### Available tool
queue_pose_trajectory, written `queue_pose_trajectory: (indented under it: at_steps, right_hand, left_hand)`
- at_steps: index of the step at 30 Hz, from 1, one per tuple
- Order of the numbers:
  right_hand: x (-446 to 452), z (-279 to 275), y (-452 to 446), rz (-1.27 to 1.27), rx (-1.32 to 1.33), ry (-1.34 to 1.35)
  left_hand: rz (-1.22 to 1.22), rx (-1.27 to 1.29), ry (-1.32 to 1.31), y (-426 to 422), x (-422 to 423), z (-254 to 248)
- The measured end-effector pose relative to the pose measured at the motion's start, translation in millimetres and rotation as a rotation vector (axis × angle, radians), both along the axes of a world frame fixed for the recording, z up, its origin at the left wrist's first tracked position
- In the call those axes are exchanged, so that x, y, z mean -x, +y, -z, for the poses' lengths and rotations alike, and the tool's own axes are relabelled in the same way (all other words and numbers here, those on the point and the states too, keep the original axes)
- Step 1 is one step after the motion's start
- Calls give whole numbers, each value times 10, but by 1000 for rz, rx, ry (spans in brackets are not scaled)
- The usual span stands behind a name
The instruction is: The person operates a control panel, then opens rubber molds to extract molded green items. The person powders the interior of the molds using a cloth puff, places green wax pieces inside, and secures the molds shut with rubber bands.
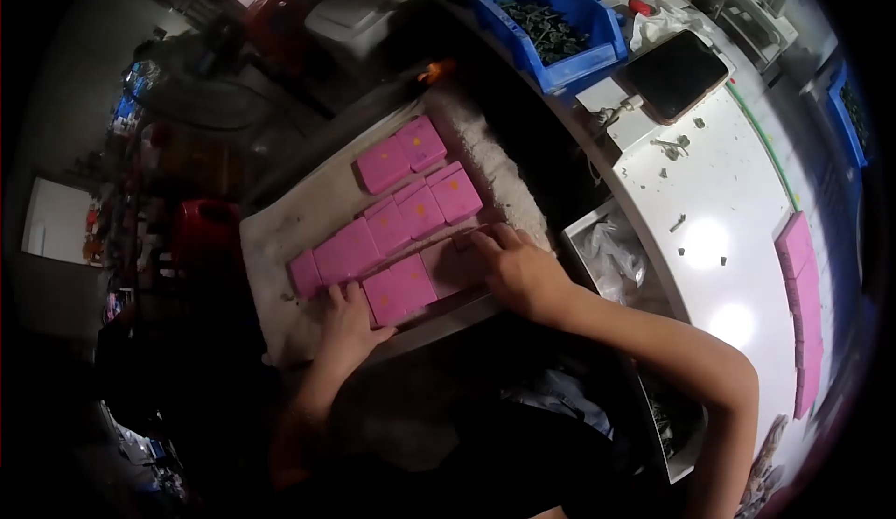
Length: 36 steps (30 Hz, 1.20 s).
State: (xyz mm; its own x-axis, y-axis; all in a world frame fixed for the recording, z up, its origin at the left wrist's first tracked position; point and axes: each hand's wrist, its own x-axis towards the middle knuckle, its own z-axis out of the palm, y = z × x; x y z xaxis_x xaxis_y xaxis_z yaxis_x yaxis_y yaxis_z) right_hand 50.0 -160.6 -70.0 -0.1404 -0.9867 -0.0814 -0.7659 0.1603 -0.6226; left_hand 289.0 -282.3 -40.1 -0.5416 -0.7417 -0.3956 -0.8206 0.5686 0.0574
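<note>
Pink blocks [399, 290] lie in rows on the pale tray [266, 239]; left hand [347, 318] at the near row's left end, grip spread open; right hand [523, 272] curled at its right end — hold unclear, cannot tell.

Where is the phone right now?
In the head view, the phone lies screen up at the upper right, on the far part of the white table, just right of the blue bin of small dark parts.

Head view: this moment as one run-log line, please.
left hand: left end of nearest pink-block row | right hand: its right end | row: on pale surface
</note>
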Motion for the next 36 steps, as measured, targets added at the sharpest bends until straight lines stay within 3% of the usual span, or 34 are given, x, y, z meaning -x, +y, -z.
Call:
queue_pose_trajectory:
  at_steps: [5, 12, 16, 17, 21, 23, 25, 26, 28, 31, 36]
  right_hand:
    - [-270, 161, -230, 46, -146, 173]
    - [-403, 228, -273, 140, -9, 239]
    - [-383, 67, -161, 231, 210, 356]
    - [-341, -83, -103, 230, 223, 366]
    - [-72, -628, 362, 349, 324, 379]
    - [70, -870, 740, 435, 314, 419]
    - [213, -1035, 1183, 541, 264, 394]
    - [268, -1070, 1413, 612, 248, 379]
    - [355, -1114, 1901, 752, 194, 382]
    - [404, -1139, 2618, 963, 144, 406]
    - [389, -1068, 3497, 1278, 60, 359]
  left_hand:
    - [3, 62, 166, 10, 51, 222]
    - [5, 149, 212, 93, 73, 142]
    - [-106, 218, 211, 228, 225, -244]
    - [27, 380, 194, 178, 117, -237]
    - [21, 316, 262, 518, 665, -1010]
    - [50, 259, 275, 663, 932, -1125]
    - [315, 216, 516, 759, 1156, -1054]
    - [344, 201, 518, 844, 1316, -1057]
    - [643, 141, 609, 1071, 1711, -1086]
    - [864, -48, 610, 1500, 2269, -1056]
    - [1224, -124, 515, 2277, 3076, -894]
